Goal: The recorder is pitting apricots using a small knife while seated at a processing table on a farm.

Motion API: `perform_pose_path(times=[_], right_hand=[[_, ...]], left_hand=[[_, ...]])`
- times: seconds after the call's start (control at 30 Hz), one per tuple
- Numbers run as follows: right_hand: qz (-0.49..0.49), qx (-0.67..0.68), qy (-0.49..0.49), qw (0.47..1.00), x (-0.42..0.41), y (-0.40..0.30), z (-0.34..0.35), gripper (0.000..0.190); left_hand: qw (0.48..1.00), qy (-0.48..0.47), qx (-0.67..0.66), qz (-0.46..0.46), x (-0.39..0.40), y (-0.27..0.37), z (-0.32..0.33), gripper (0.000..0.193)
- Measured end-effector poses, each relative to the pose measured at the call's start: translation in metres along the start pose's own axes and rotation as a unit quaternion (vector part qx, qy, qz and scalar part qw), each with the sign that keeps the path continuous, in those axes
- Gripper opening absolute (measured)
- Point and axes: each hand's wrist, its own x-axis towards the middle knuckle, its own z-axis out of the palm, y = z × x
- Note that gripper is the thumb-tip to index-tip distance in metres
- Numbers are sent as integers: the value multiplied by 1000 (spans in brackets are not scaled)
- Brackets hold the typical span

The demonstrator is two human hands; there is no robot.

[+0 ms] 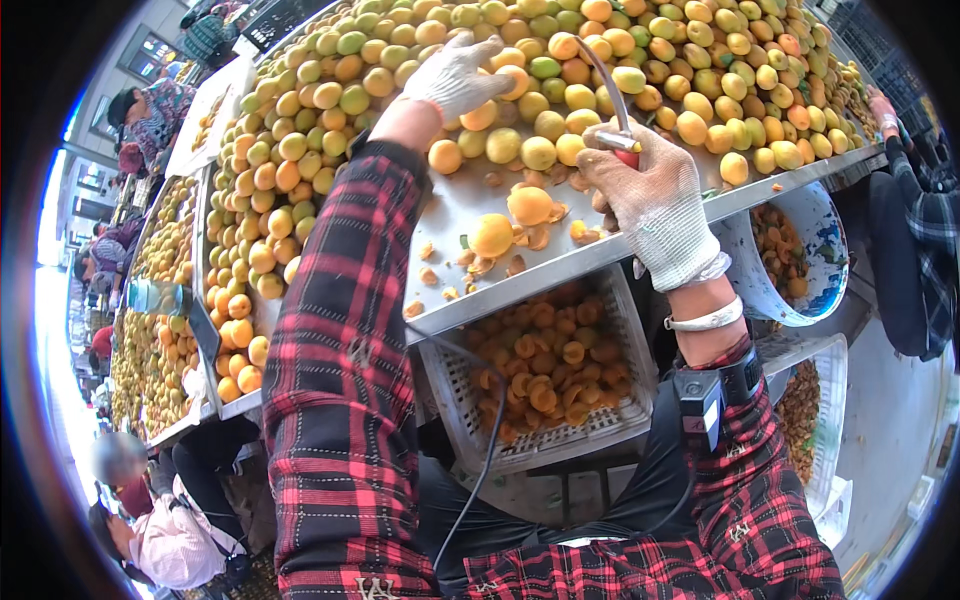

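Observation:
My left hand [454, 79], in a whitish knit glove, reaches over the heap of apricots [337, 97] with its fingers apart. A ripe apricot [515, 82] lies right at its fingertips. My right hand [651, 191], in a stained glove of the same kind, grips a small curved knife [609, 79]. The blade points up and away, and a bit of red handle shows in the fist. Two apricots [491, 235] rest on the metal table [450, 279] between my hands, among loose pits and scraps.
Below the table edge stands a plastic crate [637, 420] of split apricots. To the right are a white bucket [821, 281] with apricot pieces and a crate [829, 420] of pits. A cable [495, 427] hangs before my lap. Other people sit at left and far right.

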Motion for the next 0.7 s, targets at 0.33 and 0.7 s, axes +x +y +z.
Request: perform_pose_path(times=[0.33,0.7], right_hand=[[-90,-68,-2,994,-3,-1,-6,23],[-19,31,-78,996,-16,-3,15,28]], left_hand=[[990,-94,37,-100,6,10,24,60],[941,-62,-198,-266,-182,23,-29,65]])
